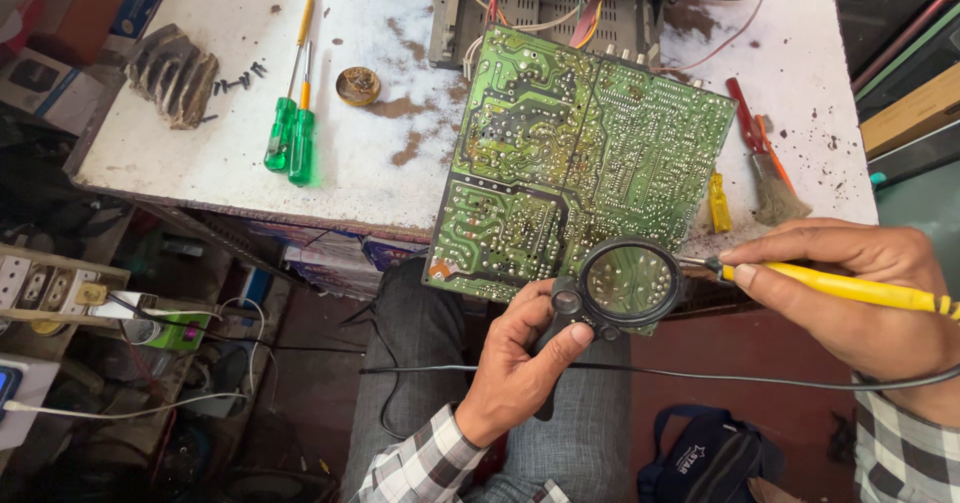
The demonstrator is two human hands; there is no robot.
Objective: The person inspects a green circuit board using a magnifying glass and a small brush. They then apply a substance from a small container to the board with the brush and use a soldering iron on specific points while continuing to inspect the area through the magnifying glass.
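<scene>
A black-handled magnifying glass is gripped by the left hand over the 6 o'clock edge of the green circuit board, which overhangs the white counter. A yellow soldering iron is pinched by the right hand, tip at the lens's 3 o'clock. Two green screwdrivers lie at 9 o'clock.

A single head-worn camera looks steeply down from close above the person's lap, facing the white bench toward 12 o'clock; the floor shows at 6 o'clock, a cluttered shelf at 9 o'clock.
</scene>
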